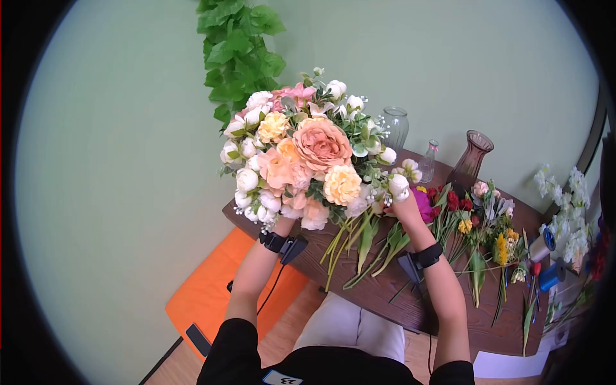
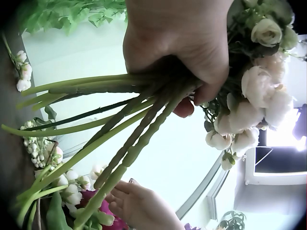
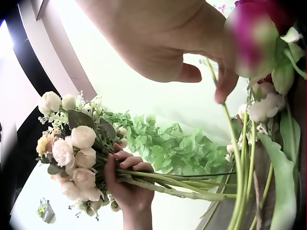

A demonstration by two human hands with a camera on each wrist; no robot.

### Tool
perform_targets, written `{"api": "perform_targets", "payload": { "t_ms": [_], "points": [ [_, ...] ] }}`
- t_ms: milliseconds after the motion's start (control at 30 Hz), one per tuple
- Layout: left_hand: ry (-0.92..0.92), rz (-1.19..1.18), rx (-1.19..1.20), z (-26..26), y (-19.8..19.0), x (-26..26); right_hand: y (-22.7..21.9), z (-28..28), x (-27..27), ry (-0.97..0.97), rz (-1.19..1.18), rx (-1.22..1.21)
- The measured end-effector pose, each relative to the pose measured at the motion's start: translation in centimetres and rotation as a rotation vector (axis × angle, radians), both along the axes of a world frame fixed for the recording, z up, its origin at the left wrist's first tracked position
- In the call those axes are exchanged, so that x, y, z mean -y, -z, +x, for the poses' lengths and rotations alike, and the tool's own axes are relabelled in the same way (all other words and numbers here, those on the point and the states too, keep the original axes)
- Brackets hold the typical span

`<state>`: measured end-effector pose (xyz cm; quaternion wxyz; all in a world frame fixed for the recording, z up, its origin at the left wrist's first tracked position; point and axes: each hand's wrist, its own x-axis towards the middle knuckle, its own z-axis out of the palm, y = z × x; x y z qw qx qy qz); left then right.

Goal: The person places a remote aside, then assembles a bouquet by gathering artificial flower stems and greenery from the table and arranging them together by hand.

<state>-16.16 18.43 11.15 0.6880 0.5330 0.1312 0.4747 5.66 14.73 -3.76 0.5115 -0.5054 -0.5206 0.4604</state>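
Note:
My left hand (image 2: pixel 180 45) grips the gathered green stems (image 2: pixel 122 139) of a large bouquet (image 1: pixel 295 160) of artificial flowers, holding it up over the table's left end. White, peach and yellow blooms surround a big dusty-pink rose (image 1: pixel 322 144); in the head view they hide most of that hand. My right hand (image 3: pixel 177 43) reaches among the flowers on the table, its thumb and finger apart and a thin green stem (image 3: pixel 214 76) showing in the gap. Close to its fingers are a magenta bloom (image 3: pixel 252 40) and white flowers (image 3: pixel 266 106). White buds (image 1: pixel 398 186) partly cover this hand in the head view.
Loose flowers and stems (image 1: pixel 478 256) lie across the dark wooden table (image 1: pixel 410 301). Two clear glass vases and a purplish one (image 1: pixel 470 157) stand along the back. Ribbon spools (image 1: pixel 552 274) sit at the right edge. An orange seat (image 1: pixel 212 282) with a phone (image 1: pixel 198 339) is at left.

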Motion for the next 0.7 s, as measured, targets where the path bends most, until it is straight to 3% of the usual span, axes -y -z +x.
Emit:
{"api": "perform_targets", "payload": {
  "t_ms": [67, 100, 133, 200, 233, 300, 333, 400, 433, 533, 567, 700],
  "points": [
    [0.013, 0.007, 0.015, 0.0, 0.3, 0.2, 2.6, 0.2, -2.1, 0.21, 0.244, 0.31],
    [0.019, 0.011, 0.023, 0.4, -0.3, -0.3, 1.5, -0.5, -0.9, 0.225, 0.432, 0.395],
    [0.027, 0.014, 0.03, 0.3, 0.4, 0.1, 0.3, -1.2, 0.1, 0.228, 0.432, 0.394],
    [0.044, 0.017, 0.043, 1.9, -1.2, -1.8, -3.4, -3.2, 2.9, 0.002, 0.496, 0.258],
    [0.054, 0.017, 0.05, 2.0, -0.9, -1.7, -5.1, -4.2, 4.4, 0.006, 0.493, 0.257],
    [0.073, 0.017, 0.063, 2.5, -0.9, -1.9, -7.5, -5.7, 6.6, -0.22, 0.327, 0.059],
    [0.083, 0.016, 0.069, 2.5, -0.3, -1.6, -8.0, -6.1, 6.5, -0.215, 0.324, 0.058],
    [0.098, 0.016, 0.084, 2.4, 0.2, -1.4, -8.7, -6.4, 6.2, -0.313, 0.242, 0.592],
    [0.105, 0.018, 0.092, 2.3, -0.2, -1.8, -8.2, -6.3, 5.7, -0.312, 0.241, 0.591],
    [0.121, 0.024, 0.116, 2.5, 0.3, -1.4, -4.9, -5.7, 3.8, -0.321, 0.646, 0.334],
    [0.127, 0.027, 0.124, 2.7, 0.3, -1.5, -5.9, -5.5, 5.5, -0.22, 0.582, 0.351],
    [0.154, 0.036, 0.157, 2.7, 0.1, -1.8, -7.6, -5.4, 7.0, -0.12, 0.592, 0.314]
  ]
}}
